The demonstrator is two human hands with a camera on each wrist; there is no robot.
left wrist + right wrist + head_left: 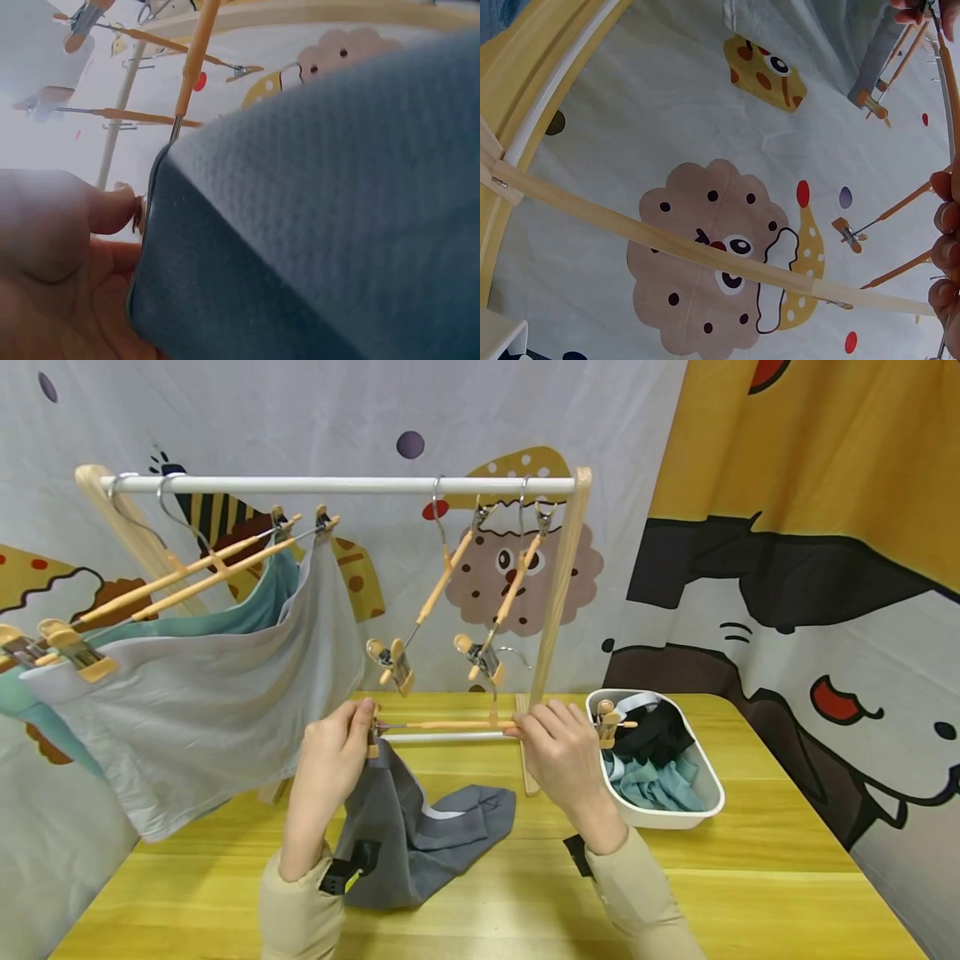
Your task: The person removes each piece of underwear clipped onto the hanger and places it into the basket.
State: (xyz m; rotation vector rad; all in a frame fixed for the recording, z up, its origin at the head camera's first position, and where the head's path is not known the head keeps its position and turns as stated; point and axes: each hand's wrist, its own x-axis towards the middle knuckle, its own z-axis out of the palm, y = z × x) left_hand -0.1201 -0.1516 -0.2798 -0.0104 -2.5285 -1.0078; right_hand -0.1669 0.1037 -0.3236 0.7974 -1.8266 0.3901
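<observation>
Both hands hold a clip hanger (450,725) level over the table. My left hand (333,756) pinches the clip (372,745) at its left end. From that clip a grey cloth garment (412,843) hangs down, its lower part lying on the table. In the left wrist view the garment (225,262) fills much of the picture, with the thumb beside its edge. My right hand (558,764) curls its fingers round the hanger's bar, just inside the right clip (606,727), which has no cloth in it. The fingers (946,217) on the bar show at the right wrist view's edge.
A rack with a white rail (337,485) stands behind the hands. On its left hang a light grey garment (225,693) and a teal garment (247,618); two bare clip hangers (446,577) hang on its right. A white basin (708,806) with black and teal cloth stands right.
</observation>
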